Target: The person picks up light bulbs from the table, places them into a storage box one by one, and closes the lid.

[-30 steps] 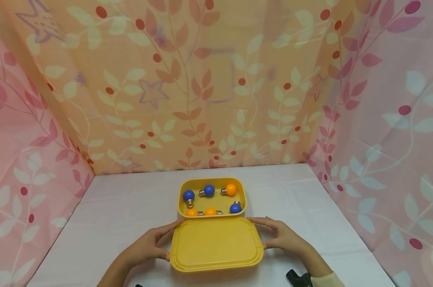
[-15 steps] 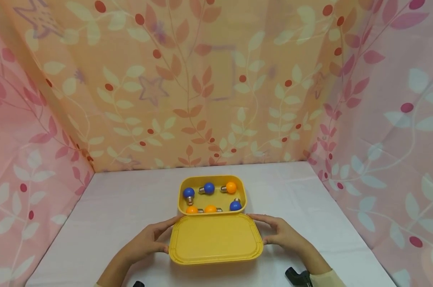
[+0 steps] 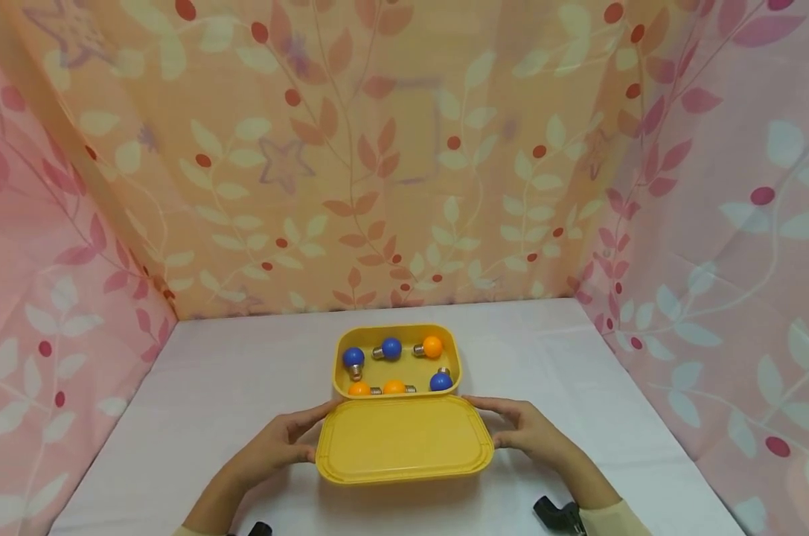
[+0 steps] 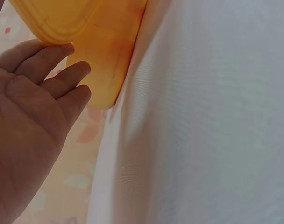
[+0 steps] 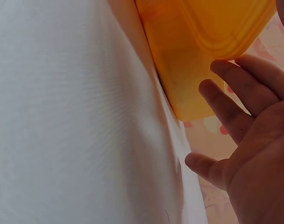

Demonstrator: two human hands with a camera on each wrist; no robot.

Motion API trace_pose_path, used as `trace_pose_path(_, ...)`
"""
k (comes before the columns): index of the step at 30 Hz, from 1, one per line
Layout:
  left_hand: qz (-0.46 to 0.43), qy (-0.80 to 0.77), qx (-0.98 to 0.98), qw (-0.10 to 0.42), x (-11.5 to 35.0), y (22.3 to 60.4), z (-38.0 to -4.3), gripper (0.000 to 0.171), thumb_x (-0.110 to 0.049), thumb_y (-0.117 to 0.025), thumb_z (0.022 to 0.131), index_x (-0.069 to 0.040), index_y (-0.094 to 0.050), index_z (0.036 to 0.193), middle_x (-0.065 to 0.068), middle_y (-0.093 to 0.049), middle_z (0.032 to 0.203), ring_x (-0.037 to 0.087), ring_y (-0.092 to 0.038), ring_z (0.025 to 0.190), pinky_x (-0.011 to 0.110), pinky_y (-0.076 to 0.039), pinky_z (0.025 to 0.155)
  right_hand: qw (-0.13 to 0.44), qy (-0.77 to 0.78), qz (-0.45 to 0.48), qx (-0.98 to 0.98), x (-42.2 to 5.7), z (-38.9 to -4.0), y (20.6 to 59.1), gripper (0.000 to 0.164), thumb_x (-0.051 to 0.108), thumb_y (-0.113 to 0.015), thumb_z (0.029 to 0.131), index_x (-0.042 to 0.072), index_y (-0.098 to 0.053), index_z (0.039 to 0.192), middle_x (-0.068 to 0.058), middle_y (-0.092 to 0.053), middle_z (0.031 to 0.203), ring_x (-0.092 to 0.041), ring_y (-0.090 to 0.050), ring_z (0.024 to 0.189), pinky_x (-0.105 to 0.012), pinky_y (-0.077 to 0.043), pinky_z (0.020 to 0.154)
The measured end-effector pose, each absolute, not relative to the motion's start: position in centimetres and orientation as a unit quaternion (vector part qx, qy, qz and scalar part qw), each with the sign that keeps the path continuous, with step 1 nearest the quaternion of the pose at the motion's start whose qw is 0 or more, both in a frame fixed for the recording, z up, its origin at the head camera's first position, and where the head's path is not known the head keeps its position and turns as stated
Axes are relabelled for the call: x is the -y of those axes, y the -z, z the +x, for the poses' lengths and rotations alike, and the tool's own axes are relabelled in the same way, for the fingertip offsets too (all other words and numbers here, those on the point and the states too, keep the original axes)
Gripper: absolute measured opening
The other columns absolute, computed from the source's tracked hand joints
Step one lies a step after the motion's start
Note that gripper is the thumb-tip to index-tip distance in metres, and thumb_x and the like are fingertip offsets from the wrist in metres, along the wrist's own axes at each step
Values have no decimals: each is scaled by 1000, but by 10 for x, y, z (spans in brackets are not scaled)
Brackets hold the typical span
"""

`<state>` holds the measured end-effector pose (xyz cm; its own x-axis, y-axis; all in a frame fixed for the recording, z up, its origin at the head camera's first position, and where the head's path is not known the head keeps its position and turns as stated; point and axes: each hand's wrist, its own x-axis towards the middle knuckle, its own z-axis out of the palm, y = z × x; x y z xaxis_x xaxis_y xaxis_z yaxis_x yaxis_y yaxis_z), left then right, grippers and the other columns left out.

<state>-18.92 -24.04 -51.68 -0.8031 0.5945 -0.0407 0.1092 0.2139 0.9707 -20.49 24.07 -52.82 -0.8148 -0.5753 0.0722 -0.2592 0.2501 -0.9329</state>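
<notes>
A yellow plastic lid (image 3: 404,439) is held above the white table, its far edge overlapping the near rim of a yellow box (image 3: 404,369). My left hand (image 3: 270,450) grips the lid's left edge between thumb and fingers. At the opposite edge, my right hand (image 3: 533,433) holds it the same way. In the box lie several small light bulbs, blue ones (image 3: 391,348) and orange ones (image 3: 432,346), with metal screw bases. Both wrist views show fingertips at a corner of the lid, other fingers spread beside the box wall (image 4: 107,60).
The white cloth-covered table (image 3: 243,365) spreads around the box. Patterned fabric (image 3: 377,149) stands as walls at the back and both sides. A black device (image 3: 558,515) is at the right wrist, and part of another (image 3: 260,529) shows near the left.
The lid's near edge has moved up in the head view, and the lid looks shallower from front to back. Both hands keep their hold. The whole view has shifted slightly; the bulbs stay put.
</notes>
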Motion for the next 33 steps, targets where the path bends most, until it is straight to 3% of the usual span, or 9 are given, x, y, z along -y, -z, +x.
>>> trace_pose_path(4,228,-589,-745,215,240,516,-190,65,-29,-68,99,-23,-42,158,-8,-39,163,-1,-26,151,55,-19,124,131,556,-273,-774,-241,-205,527,51,25,-72,96,21,-59,146,3,-57,150,-6,-43,145,-42,-33,124)
trace_pose_path(6,225,-591,-746,210,240,518,-189,61,-27,-66,101,-24,-44,157,-9,-41,162,2,-26,151,55,-19,124,133,561,-271,-771,-242,-204,527,49,23,-71,98,20,-60,145,2,-57,150,-7,-43,145,-42,-34,123)
trace_pose_path(9,231,-583,-756,187,239,520,-189,54,-23,-60,104,-23,-46,156,-7,-44,160,5,-33,149,56,-26,123,134,568,-267,-767,-242,-203,528,45,20,-68,100,18,-61,144,0,-58,149,-7,-43,145,-62,-28,122)
trace_pose_path(11,231,-577,-764,175,239,520,-189,50,-22,-57,106,-24,-48,155,-7,-46,158,4,-39,147,49,-34,122,132,568,-265,-768,-241,-203,529,44,18,-66,101,17,-61,144,0,-59,149,-8,-43,145,-74,-21,117)
trace_pose_path(16,226,-584,-761,168,237,521,-189,45,-20,-51,109,-23,-50,154,-5,-48,156,1,-46,140,18,-45,108,120,560,-256,-779,-238,-204,530,39,18,-62,103,19,-63,142,2,-61,145,-7,-46,142,-80,-17,114)
trace_pose_path(21,215,-600,-754,157,235,522,-187,41,-21,-50,109,-20,-54,151,-2,-52,154,1,-50,137,15,-46,105,115,561,-252,-780,-237,-204,529,37,17,-60,104,19,-65,141,2,-63,143,-4,-51,137,-77,-23,114)
trace_pose_path(25,206,-613,-752,130,234,521,-188,40,-22,-51,109,-16,-57,147,1,-56,149,5,-54,135,18,-49,104,90,561,-255,-782,-237,-204,529,35,14,-61,103,16,-67,138,-2,-65,140,-9,-57,133,-51,-46,114)
trace_pose_path(28,200,-622,-748,114,233,521,-187,38,-21,-52,108,-13,-60,145,3,-59,147,7,-55,135,19,-49,105,66,561,-252,-786,-235,-203,529,33,14,-63,102,15,-70,134,-2,-69,136,-10,-61,129,-28,-52,105)
trace_pose_path(33,174,-615,-763,93,229,521,-187,36,-26,-56,106,-15,-65,139,1,-64,141,6,-59,129,20,-52,102,2,558,-245,-793,-230,-202,531,26,15,-62,103,18,-74,126,0,-73,128,-12,-65,122,-23,-53,101)
